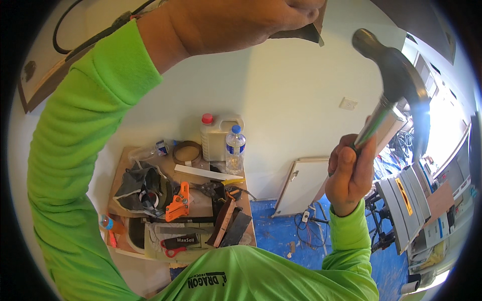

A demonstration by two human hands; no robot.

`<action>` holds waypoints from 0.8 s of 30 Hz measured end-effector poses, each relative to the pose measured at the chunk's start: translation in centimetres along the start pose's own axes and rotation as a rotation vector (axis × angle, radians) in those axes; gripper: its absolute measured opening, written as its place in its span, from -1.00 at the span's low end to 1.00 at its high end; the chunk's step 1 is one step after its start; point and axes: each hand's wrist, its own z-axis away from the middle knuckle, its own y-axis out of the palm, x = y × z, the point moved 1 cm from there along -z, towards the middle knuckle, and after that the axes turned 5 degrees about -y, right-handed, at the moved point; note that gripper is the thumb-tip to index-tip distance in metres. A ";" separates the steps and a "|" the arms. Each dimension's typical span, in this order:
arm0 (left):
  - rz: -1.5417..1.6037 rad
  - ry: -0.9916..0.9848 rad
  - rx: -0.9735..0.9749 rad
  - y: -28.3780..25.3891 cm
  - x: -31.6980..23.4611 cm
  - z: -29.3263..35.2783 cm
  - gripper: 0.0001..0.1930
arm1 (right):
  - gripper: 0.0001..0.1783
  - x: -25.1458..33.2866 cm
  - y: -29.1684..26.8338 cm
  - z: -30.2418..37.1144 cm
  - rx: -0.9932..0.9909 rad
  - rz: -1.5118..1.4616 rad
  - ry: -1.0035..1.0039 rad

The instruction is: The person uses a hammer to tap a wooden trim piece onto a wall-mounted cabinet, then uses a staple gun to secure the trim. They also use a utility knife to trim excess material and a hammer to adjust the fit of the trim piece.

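Note:
My right hand [351, 173] is wrapped round the handle of a claw hammer [396, 72], raised at the right with its metal head upward. High at the top edge, my left hand [231, 25] is closed, its fingers partly cut off by the frame. Beside its fingertips is the pointed corner of a thin brown piece [306, 32]. What the left fingers grip is hidden. Bright green sleeves cover both arms.
Below stands a cluttered worktop [118, 188] with a jug [213, 140], a water bottle [235, 150], an orange tool [177, 203] and red-handled scissors [173, 248]. A white panel [298, 188] leans on the wall. Grey cases [401, 205] stand on the blue-covered floor [271, 226].

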 end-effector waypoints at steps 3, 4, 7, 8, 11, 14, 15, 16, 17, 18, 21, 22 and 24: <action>-0.046 -0.004 0.039 -0.2 -0.4 -0.3 -0.93 | -0.43 -0.8 0.0 -0.1 0.079 0.136 -0.072; -0.061 0.001 0.052 0.1 -0.4 -0.3 -0.94 | -0.43 -1.3 -0.1 -0.3 0.125 0.232 -0.122; -0.080 0.010 0.081 -0.2 -0.1 -0.3 -0.95 | -0.43 -1.1 0.0 -0.4 0.064 0.108 -0.049; -0.066 -0.001 0.084 -0.3 -0.1 -0.3 -0.95 | -0.41 -1.0 0.1 -0.4 0.048 0.111 -0.094; 0.031 -0.079 0.047 -0.3 -0.6 -0.3 -0.95 | -0.38 -0.6 0.3 -0.5 0.008 0.070 -0.175; 0.027 -0.049 -0.005 0.5 -0.5 0.1 -0.94 | -0.38 -1.8 0.8 -1.2 0.079 0.196 -0.202; 0.008 -0.019 -0.024 0.4 -0.4 0.0 -0.93 | -0.38 -2.0 0.7 -1.3 0.089 0.206 -0.186; 0.002 -0.022 -0.007 0.3 -0.3 -0.1 -0.93 | -0.38 -1.8 0.4 -1.0 0.076 0.170 -0.133; -0.007 -0.024 0.011 0.0 -0.3 -0.3 -0.92 | -0.41 -1.3 0.1 -0.8 0.038 0.129 -0.095; -0.003 -0.061 0.064 -0.6 -0.7 -0.7 -0.92 | -0.43 -0.8 -0.2 -0.7 -0.003 0.085 -0.059; 0.038 -0.088 0.030 0.3 -0.7 0.0 -0.91 | -0.43 0.2 -0.8 -0.9 0.010 0.001 0.020; 0.047 -0.085 0.012 0.5 -0.6 0.4 -0.90 | -0.43 0.1 -0.8 -0.9 0.017 0.013 0.008; 0.060 -0.079 -0.006 0.8 -0.5 0.3 -0.90 | -0.43 -0.7 -0.4 -0.7 0.029 0.048 -0.061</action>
